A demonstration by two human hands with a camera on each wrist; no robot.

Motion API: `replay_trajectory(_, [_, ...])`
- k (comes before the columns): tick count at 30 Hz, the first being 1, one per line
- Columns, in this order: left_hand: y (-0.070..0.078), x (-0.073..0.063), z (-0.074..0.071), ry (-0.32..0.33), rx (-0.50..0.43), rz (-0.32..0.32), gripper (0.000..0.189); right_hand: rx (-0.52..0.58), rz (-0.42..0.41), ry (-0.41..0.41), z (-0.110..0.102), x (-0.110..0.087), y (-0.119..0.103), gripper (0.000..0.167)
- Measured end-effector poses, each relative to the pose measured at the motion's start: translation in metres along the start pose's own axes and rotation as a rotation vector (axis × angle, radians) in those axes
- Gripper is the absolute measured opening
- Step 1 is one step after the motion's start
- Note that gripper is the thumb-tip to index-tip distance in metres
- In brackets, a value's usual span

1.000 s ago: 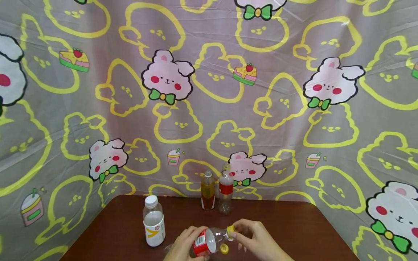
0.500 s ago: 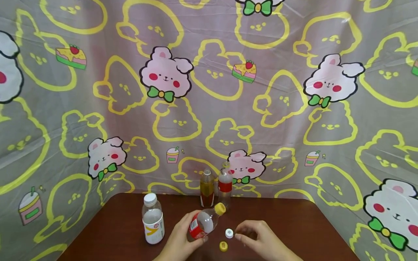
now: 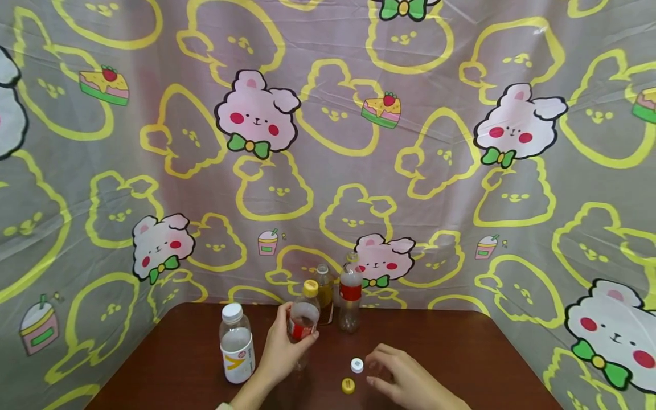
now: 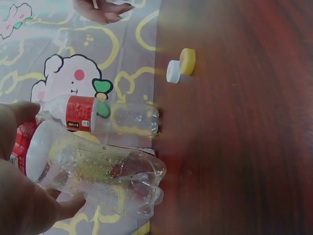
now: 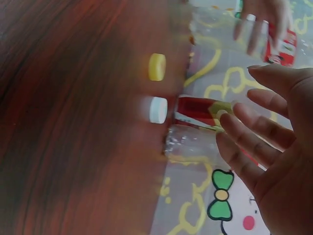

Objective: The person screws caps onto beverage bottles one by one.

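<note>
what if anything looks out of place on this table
A white cap and a yellow cap lie loose on the table. They look like strays, since the bottle in the left hand has its own lid on. I see no spill or obvious damage.

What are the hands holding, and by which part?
The left hand grips the yellow-capped bottle around its red label. The right hand holds nothing.
</note>
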State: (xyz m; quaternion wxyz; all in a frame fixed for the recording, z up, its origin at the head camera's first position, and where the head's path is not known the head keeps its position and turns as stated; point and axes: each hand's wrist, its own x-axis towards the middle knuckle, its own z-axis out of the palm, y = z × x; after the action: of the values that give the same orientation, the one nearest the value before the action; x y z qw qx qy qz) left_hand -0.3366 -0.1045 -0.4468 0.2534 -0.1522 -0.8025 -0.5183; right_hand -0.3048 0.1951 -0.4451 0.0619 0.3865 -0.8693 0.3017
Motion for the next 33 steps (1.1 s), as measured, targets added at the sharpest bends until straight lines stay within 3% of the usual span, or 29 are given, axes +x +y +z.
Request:
replay_trajectory(7, [-0.008, 0.016, 0.007, 0.073, -0.013, -0.058, 0.073, -0.113, -0.004, -0.031, 0.013, 0.006, 0.008, 0.025])
replay_trajectory(21, [-0.025, 0.05, 0.017, 0.186, -0.005, -0.175, 0.071, -0.186, 0.036, -0.103, 0.031, 0.023, 0.016, 0.041])
replay_trajectory(25, [-0.03, 0.057, 0.021, 0.21, 0.0, -0.19, 0.072, -0.211, 0.028, -0.138, 0.037, 0.027, 0.017, 0.041])
replay_trajectory(33, [-0.042, 0.063, 0.024, 0.248, -0.002, -0.237, 0.075, -0.183, 0.096, -0.26, 0.048, 0.036, 0.02, 0.034])
